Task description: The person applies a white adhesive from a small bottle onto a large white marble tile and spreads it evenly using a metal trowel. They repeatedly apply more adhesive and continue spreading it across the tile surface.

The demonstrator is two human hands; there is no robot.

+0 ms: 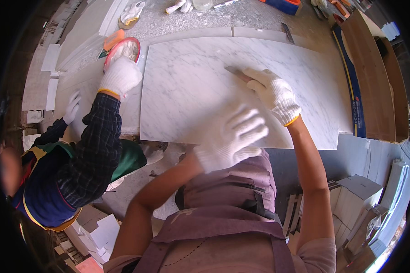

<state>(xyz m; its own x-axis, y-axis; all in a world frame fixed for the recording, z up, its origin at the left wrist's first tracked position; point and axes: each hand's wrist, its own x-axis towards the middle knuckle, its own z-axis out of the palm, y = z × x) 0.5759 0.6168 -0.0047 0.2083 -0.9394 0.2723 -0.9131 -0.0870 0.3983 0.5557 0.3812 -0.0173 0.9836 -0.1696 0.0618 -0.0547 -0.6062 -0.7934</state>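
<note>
A white marble slab (191, 86) with grey veins lies flat on the bench in front of me. My right hand (275, 93), in a white knit glove with a yellow cuff, grips a thin flat metal scraper (236, 72) just over the slab's surface. Its far end points left and the rest is hidden under my fingers. Over the slab's near edge, my left hand (234, 136) is gloved too and slightly smeared by motion. Its fingers are spread and hold nothing; whether it touches the slab I cannot tell.
At left, a co-worker's gloved hand (121, 76) is at a red-rimmed bowl (131, 47) of white paste, beside an orange block (114, 40). A cardboard box (369, 77) stands right of the slab. Another flat blade (287, 33) lies behind it. Stacked tiles (84, 36) rise far left.
</note>
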